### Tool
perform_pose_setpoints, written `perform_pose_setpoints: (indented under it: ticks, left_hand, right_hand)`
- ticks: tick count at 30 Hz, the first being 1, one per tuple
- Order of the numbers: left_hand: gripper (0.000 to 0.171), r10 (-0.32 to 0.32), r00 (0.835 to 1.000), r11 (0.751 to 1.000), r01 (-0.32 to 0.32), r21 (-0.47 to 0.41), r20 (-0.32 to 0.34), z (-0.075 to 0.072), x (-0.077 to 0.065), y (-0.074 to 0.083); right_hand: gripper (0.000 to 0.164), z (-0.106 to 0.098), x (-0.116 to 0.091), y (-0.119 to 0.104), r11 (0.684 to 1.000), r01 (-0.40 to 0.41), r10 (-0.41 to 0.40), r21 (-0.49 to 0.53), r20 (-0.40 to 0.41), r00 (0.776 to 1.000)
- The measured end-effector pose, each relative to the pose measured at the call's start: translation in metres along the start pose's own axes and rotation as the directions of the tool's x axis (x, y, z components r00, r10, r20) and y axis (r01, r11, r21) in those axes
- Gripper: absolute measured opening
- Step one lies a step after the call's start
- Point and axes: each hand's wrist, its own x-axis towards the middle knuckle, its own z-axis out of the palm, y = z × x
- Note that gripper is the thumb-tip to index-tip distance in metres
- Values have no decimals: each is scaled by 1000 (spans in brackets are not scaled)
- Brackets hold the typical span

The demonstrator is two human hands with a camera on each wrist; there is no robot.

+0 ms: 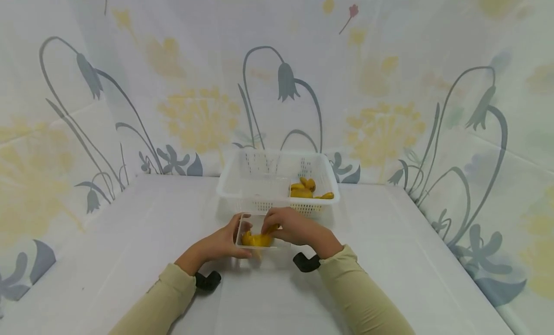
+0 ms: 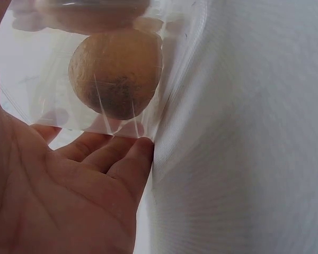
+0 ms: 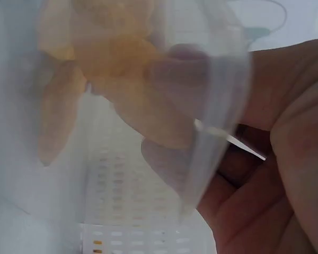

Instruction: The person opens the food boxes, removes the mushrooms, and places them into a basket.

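Observation:
My left hand (image 1: 218, 242) holds a small clear plastic box (image 1: 256, 248) by its left side, thumb in front and fingers around the back. Inside lie several yellow, knobbly pieces (image 1: 256, 240). Seen through the plastic in the left wrist view is a rounded, yellow-brown piece (image 2: 116, 74) with a dark patch. My right hand (image 1: 296, 225) reaches over the box's right side, its fingers inside. Between thumb and fingers it pinches a yellow-orange piece (image 3: 153, 119), blurred behind the clear wall in the right wrist view.
Just behind the box stands a white slotted basket (image 1: 231, 193) with a divider. More yellow pieces (image 1: 301, 192) lie in its right compartment. Black devices (image 1: 208, 280) are worn at both wrists. A flower-printed cloth hangs behind the white table (image 1: 143, 258).

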Motion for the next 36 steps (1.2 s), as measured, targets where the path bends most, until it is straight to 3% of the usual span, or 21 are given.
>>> perform_pose_setpoints:
  ticks: [8, 21, 25, 36]
  left_hand:
    - [102, -8, 1000, 1000, 8, -17, -13, 0, 2, 0]
    - [100, -38, 999, 999, 38, -4, -10, 1, 1, 0]
    - [100, -35, 999, 999, 36, 6, -16, 0, 1, -1]
    - [100, -40, 999, 999, 40, -13, 1, 1, 1, 1]
  right_hand:
    - [12, -12, -5, 0, 999, 36, -35, 10, -72, 997]
    - [17, -28, -14, -8, 999, -37, 38, 4, -132, 991]
    - [17, -34, -17, -7, 998, -68, 67, 0, -173, 983]
    - [18, -48, -27, -1, 1000, -7, 14, 21, -318, 948]
